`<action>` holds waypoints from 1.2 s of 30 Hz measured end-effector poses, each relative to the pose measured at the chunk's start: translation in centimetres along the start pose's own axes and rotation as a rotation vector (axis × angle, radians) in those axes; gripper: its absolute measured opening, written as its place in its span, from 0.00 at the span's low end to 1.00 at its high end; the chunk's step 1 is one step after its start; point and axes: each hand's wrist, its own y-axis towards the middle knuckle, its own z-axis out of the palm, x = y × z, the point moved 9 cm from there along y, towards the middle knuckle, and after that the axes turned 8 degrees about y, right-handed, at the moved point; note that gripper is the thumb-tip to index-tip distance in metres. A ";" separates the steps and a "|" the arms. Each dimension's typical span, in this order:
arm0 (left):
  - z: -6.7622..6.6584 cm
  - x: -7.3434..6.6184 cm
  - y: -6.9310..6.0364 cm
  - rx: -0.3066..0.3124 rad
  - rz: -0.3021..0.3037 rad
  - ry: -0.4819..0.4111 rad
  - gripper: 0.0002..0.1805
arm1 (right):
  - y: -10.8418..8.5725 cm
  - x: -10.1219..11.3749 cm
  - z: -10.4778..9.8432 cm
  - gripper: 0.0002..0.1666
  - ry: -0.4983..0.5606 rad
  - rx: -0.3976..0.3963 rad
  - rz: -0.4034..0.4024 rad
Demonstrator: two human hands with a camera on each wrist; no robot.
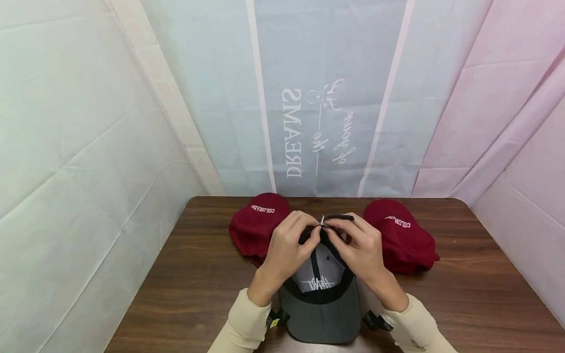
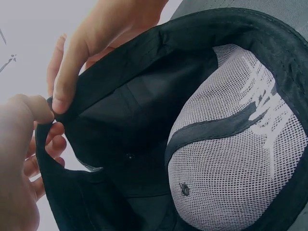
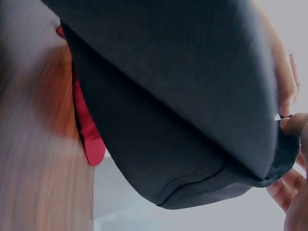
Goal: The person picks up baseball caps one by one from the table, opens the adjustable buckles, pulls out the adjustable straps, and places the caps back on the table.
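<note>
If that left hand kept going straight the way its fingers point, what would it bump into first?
Probably the right hand, facing it across the cap strap; the exact gap is hard to judge.

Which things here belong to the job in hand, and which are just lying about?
In the job:
dark cap
its back strap, pinched between both hands
left hand
right hand

Apparently just there:
red cap on the left
red cap on the right
table
lettered cloth behind
</note>
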 end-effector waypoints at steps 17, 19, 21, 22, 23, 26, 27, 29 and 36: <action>-0.7 0.2 -0.1 -0.043 0.012 -0.021 0.05 | -0.1 0.5 0.0 0.15 -0.070 -0.008 -0.037; -0.7 0.2 -0.2 -0.043 0.012 -0.021 0.05 | -0.1 0.5 0.0 0.15 -0.076 -0.010 -0.042; -0.8 0.3 -0.2 -0.045 0.013 -0.020 0.06 | -0.1 0.6 -0.1 0.15 -0.073 -0.014 -0.047; -0.8 0.3 -0.2 -0.046 0.013 -0.020 0.06 | -0.1 0.6 -0.1 0.15 -0.071 -0.017 -0.049; -0.8 0.3 -0.2 -0.047 0.014 -0.019 0.06 | -0.1 0.6 -0.1 0.15 -0.071 -0.019 -0.051; -1.0 0.3 -0.2 -0.051 0.014 -0.015 0.06 | -0.1 0.6 -0.2 0.13 -0.069 -0.023 -0.053; -1.0 0.3 -0.2 -0.052 0.013 -0.015 0.06 | 0.0 0.6 -0.2 0.12 -0.070 -0.023 -0.053; -1.2 0.3 -0.2 -0.056 0.013 -0.013 0.06 | 0.0 0.6 -0.3 0.12 -0.071 -0.026 -0.049; -1.5 0.6 -0.4 -0.061 0.005 -0.019 0.04 | 0.0 0.4 -0.6 0.11 -0.062 -0.036 -0.041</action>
